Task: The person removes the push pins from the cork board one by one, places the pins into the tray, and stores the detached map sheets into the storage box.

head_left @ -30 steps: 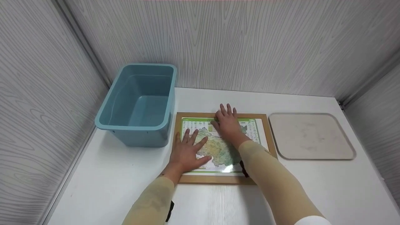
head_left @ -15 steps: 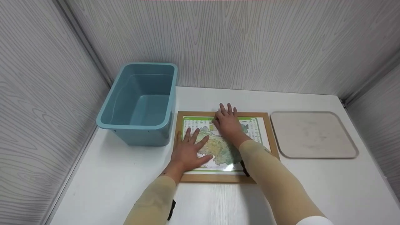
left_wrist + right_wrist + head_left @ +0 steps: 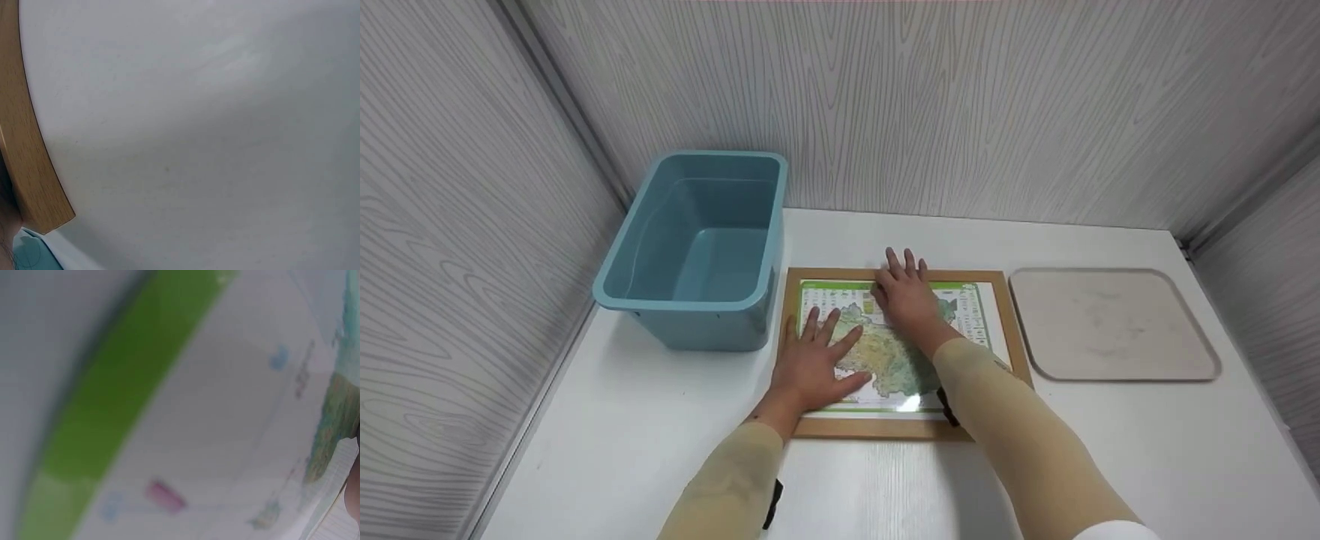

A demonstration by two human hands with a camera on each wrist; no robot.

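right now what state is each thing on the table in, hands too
left hand: flat, fingers spread, pressing on the map
right hand: flat, fingers straight, resting on the map's far edge
map: lying flat inside the wooden frame
bin: upright, empty
tray: flat, empty
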